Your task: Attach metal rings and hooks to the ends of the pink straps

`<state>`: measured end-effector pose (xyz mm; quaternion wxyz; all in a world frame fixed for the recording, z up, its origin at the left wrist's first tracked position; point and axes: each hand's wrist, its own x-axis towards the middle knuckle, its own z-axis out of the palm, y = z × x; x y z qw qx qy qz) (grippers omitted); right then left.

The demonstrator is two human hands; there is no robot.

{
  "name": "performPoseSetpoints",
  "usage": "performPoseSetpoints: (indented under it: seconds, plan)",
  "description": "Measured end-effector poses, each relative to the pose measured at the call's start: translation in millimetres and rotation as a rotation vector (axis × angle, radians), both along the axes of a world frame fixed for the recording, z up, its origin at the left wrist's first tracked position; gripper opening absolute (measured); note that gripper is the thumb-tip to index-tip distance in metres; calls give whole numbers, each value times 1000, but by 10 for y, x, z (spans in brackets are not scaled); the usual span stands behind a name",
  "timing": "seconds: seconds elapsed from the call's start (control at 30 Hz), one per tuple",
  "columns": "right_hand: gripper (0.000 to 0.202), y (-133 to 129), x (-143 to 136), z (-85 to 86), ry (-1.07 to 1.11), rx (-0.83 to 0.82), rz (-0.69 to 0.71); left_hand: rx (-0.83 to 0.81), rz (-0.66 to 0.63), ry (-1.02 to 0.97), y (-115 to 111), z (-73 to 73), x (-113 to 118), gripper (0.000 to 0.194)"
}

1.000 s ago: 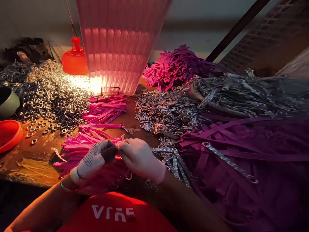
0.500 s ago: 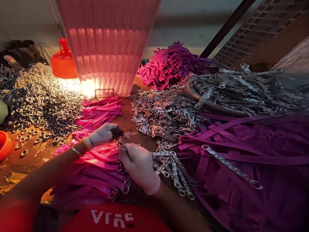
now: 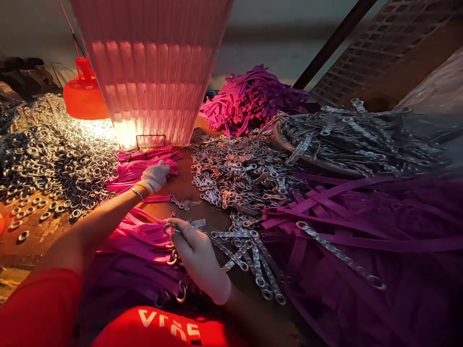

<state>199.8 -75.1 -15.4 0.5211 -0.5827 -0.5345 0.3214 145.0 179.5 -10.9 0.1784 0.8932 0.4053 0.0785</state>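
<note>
My left hand (image 3: 156, 176), in a knitted glove, reaches over the far stack of pink straps (image 3: 132, 166); its fingers are hidden behind the back of the hand. In my right hand (image 3: 197, 255), which wears a pale glove, thumb and fingers pinch a metal ring (image 3: 168, 228) above the nearer pink straps (image 3: 144, 238). Metal rings sit at the right ends of several of those straps. Between my hands a single pink strap (image 3: 157, 198) with a metal link at its end lies on the brown table (image 3: 188, 180). Loose twisted metal links (image 3: 256, 258) lie right of my right hand.
A heap of metal rings (image 3: 54, 154) fills the left side beneath a red lamp (image 3: 86, 94). A ribbed translucent panel (image 3: 152, 72) stands behind the straps. Metal links (image 3: 242, 168) are piled at centre right, with purple straps (image 3: 347, 217) at the right and more behind (image 3: 253, 99).
My left hand has moved up and away from my right hand to the far straps. My right hand has shifted slightly down, and the ring in it now shows. The view has shifted a little.
</note>
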Motion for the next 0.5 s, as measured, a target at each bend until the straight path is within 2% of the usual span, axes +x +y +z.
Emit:
performPoseSetpoints:
  seconds: [0.07, 0.17, 0.2, 0.27, 0.33, 0.4, 0.5]
  plan:
    - [30, 6, 28, 22, 15, -46, -14, -64, 18, -46, -171, 121, -185, 26]
    - [29, 36, 55, 68, -115, 46, 1, -220, -5, -116, -594, 312, -574, 30]
    - [28, 51, 56, 88, -198, 93, 7, -318, -12, -164, -764, 363, -712, 30]
    - [27, 81, 41, 135, -396, 160, 14, -645, 44, -397, -1111, 437, -962, 25]
    - [27, 97, -4, 180, -604, 177, 15, -838, 127, -542, -1420, 478, -1143, 22]
    - [25, 85, -72, 213, -797, 183, 7, -868, 180, -576, -1653, 497, -1250, 21]
    - [21, 21, -172, 227, -1038, 248, -37, -763, 167, -532, -1840, 505, -1316, 24]
